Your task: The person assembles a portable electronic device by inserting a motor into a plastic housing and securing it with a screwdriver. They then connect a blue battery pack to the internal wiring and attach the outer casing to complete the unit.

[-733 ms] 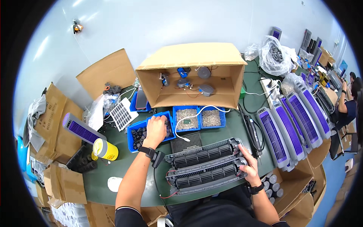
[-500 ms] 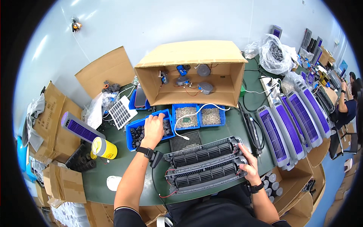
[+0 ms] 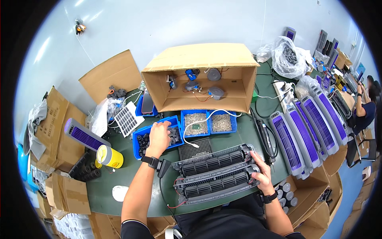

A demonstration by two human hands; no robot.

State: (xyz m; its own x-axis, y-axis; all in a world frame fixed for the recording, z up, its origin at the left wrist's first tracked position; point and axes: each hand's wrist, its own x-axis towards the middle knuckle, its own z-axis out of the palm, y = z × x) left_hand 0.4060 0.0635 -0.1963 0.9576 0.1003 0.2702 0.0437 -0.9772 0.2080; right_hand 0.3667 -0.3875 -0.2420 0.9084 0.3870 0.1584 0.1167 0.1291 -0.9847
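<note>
My left hand [image 3: 160,137] reaches down into a blue bin [image 3: 177,148] of small black parts [image 3: 143,144]. Its fingers are bent and close together; the tips are hidden, so what they pinch cannot be made out. Two grey fan housings with black ribbed blower rollers lie side by side on the table, an upper one [image 3: 215,163] and a lower one [image 3: 218,186]. Closed around their right ends is my right hand [image 3: 262,172], fingers by the upper housing and thumb between the two. A red wire [image 3: 177,206] trails from the lower housing's left end.
Two blue bins of small metal pieces [image 3: 196,118] [image 3: 222,122] stand beyond a black grid mat [image 3: 195,149]. An open cardboard box [image 3: 234,95] holds motors. Purple-grey tower fans [image 3: 292,139] and a corded black tool [image 3: 264,135] are at right; a yellow canister [image 3: 113,157] is left.
My left hand has shifted slightly within the bin, its fingers lower among the black parts. My right hand and the fan housings stay where they were.
</note>
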